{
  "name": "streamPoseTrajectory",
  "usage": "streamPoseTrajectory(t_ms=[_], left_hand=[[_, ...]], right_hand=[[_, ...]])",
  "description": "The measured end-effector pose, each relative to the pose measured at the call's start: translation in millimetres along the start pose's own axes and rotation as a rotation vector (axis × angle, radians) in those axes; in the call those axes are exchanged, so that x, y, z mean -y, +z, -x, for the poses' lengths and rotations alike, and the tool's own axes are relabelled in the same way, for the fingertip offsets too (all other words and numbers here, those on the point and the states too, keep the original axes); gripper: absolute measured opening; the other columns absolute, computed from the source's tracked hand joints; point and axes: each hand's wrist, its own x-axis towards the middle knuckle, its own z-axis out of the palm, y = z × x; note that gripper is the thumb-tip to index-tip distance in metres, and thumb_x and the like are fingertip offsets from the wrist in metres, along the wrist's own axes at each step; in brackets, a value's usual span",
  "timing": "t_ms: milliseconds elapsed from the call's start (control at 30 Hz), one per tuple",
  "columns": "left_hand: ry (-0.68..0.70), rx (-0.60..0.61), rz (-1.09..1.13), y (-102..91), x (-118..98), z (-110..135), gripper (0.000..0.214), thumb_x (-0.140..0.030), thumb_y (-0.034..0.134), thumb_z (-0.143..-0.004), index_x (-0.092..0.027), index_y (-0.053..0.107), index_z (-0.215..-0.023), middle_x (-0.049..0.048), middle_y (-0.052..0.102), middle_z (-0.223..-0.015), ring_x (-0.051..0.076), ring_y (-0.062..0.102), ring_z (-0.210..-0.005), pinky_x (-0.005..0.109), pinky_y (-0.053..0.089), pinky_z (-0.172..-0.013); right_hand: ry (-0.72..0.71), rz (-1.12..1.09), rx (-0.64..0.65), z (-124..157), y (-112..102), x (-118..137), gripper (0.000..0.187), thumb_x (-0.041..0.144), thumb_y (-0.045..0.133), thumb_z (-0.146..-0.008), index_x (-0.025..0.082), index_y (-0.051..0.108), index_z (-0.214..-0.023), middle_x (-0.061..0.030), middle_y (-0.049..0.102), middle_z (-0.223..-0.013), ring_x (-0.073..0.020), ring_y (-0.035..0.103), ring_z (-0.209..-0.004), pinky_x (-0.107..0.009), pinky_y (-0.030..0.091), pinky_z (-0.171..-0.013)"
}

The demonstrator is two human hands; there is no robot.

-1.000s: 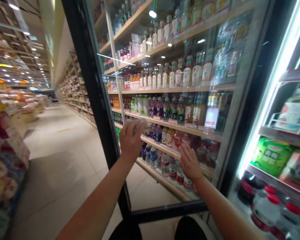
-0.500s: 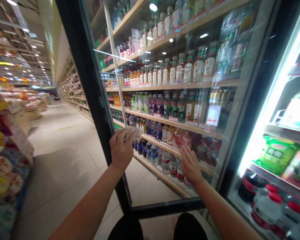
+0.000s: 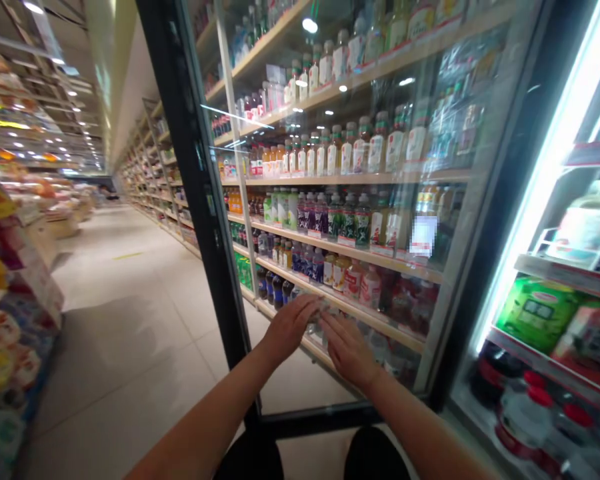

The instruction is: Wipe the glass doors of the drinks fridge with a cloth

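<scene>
Both my hands rest low on the open glass door of a lit cooler, close together. My left hand has its fingers curled over a small pale wad, blurred, pressed against the pane. My right hand lies flat on the glass just right of it, fingers stretched out and holding nothing. The door's black frame runs up the left side and along the bottom.
Through the pane I see wooden shelves of drink bottles. The cooler interior at right holds green packs and red-capped bottles. A tiled aisle stretches away left, past a display of packaged goods.
My left hand has swept down and to the right across the glass with the pale wad. My right hand slid lower and left, so the two hands now nearly meet.
</scene>
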Motion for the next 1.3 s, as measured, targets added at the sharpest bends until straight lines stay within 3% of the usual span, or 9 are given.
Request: streamPoseTrajectory(t_ms=[133, 333, 433, 533, 667, 900, 1100, 1200, 1300], left_hand=[[0.016, -0.091, 0.09, -0.3, 11.8, -18.8, 0.042, -0.014, 0.052, -0.101, -0.018, 0.044, -0.142, 0.0119, 0.065, -0.121, 0.021, 0.061, -0.123, 0.042, 0.058, -0.101], [0.042, 0.018, 0.153, -27.1, 3.4, 3.2, 0.059, -0.001, 0.046, -0.092, -0.015, 0.039, -0.148, 0.0183, 0.055, -0.139, 0.026, 0.047, -0.141, 0.049, 0.05, -0.112], [-0.032, -0.095, -0.014, -43.5, 11.9, -2.1, 0.068, -0.005, 0.053, -0.09, -0.017, 0.035, -0.154, 0.0178, 0.055, -0.142, 0.03, 0.04, -0.147, 0.06, 0.034, -0.121], [-0.194, -0.199, -0.283, -46.8, 30.3, -18.8, 0.071, -0.012, 0.055, -0.094, -0.016, 0.028, -0.159, 0.0196, 0.052, -0.149, 0.032, 0.026, -0.154, 0.061, 0.022, -0.124], [-0.304, -0.137, -0.509, -35.2, 47.9, -31.4, 0.068, -0.02, 0.053, -0.099, -0.009, 0.025, -0.161, 0.0201, 0.045, -0.156, 0.03, 0.012, -0.157, 0.054, 0.01, -0.128], [-0.348, -0.107, -0.578, -28.2, 45.5, -26.9, 0.067, -0.027, 0.053, -0.101, -0.01, 0.027, -0.16, 0.0164, 0.043, -0.156, 0.031, 0.017, -0.155, 0.053, 0.009, -0.129], [-0.337, -0.149, -0.538, -29.3, 46.3, -26.8, 0.072, -0.025, 0.052, -0.1, -0.013, 0.019, -0.163, 0.015, 0.045, -0.156, 0.032, 0.026, -0.153, 0.053, 0.017, -0.127], [-0.347, -0.142, -0.526, -28.1, 46.9, -25.4, 0.072, -0.025, 0.053, -0.1, -0.013, 0.019, -0.163, 0.014, 0.045, -0.156, 0.031, 0.028, -0.152, 0.052, 0.015, -0.128], [-0.355, -0.125, -0.525, -27.5, 46.6, -23.8, 0.069, -0.026, 0.053, -0.1, -0.012, 0.025, -0.161, 0.0135, 0.043, -0.157, 0.032, 0.027, -0.153, 0.051, 0.012, -0.128]], right_hand=[[0.041, 0.028, -0.072, -27.0, 11.1, 15.2, 0.047, 0.013, 0.047, -0.097, 0.012, 0.051, -0.144, -0.0136, 0.066, -0.133, -0.0226, 0.059, -0.122, -0.037, 0.051, -0.101], [0.016, 0.182, -0.027, -49.8, 16.4, 16.7, 0.029, 0.025, 0.054, -0.099, 0.021, 0.066, -0.125, -0.0099, 0.07, -0.118, -0.0228, 0.06, -0.096, -0.037, 0.048, -0.083], [-0.016, 0.193, -0.045, -53.3, 20.2, 14.0, 0.031, 0.023, 0.058, -0.097, 0.027, 0.067, -0.126, -0.0076, 0.07, -0.114, -0.0216, 0.058, -0.092, -0.037, 0.045, -0.082], [-0.044, 0.19, -0.109, -52.1, 24.8, 8.2, 0.031, 0.019, 0.056, -0.097, 0.028, 0.068, -0.124, -0.008, 0.067, -0.124, -0.0206, 0.058, -0.093, -0.036, 0.044, -0.083], [-0.122, 0.202, -0.094, -61.9, 19.4, -6.1, 0.029, 0.019, 0.053, -0.098, 0.026, 0.07, -0.12, -0.0065, 0.064, -0.136, -0.0212, 0.058, -0.1, -0.036, 0.044, -0.083], [-0.024, 0.22, -0.168, -96.7, 6.6, -21.0, 0.036, 0.008, 0.05, -0.093, 0.023, 0.07, -0.12, -0.0093, 0.061, -0.142, -0.023, 0.057, -0.113, -0.038, 0.046, -0.096], [0.015, 0.216, 0.012, -80.1, 9.4, -2.7, 0.05, 0.023, 0.051, -0.094, 0.014, 0.055, -0.143, -0.0187, 0.035, -0.162, -0.0316, 0.041, -0.144, -0.046, 0.04, -0.109], [0.035, 0.258, 0.084, -79.3, 5.7, 2.6, 0.059, 0.038, 0.059, -0.093, 0.016, 0.052, -0.147, -0.0204, 0.027, -0.165, -0.037, 0.044, -0.139, -0.049, 0.042, -0.105], [0.055, 0.333, 0.045, -81.0, 6.9, 2.0, 0.051, 0.04, 0.065, -0.092, 0.022, 0.061, -0.139, -0.0181, 0.033, -0.163, -0.0359, 0.054, -0.126, -0.047, 0.046, -0.097]])
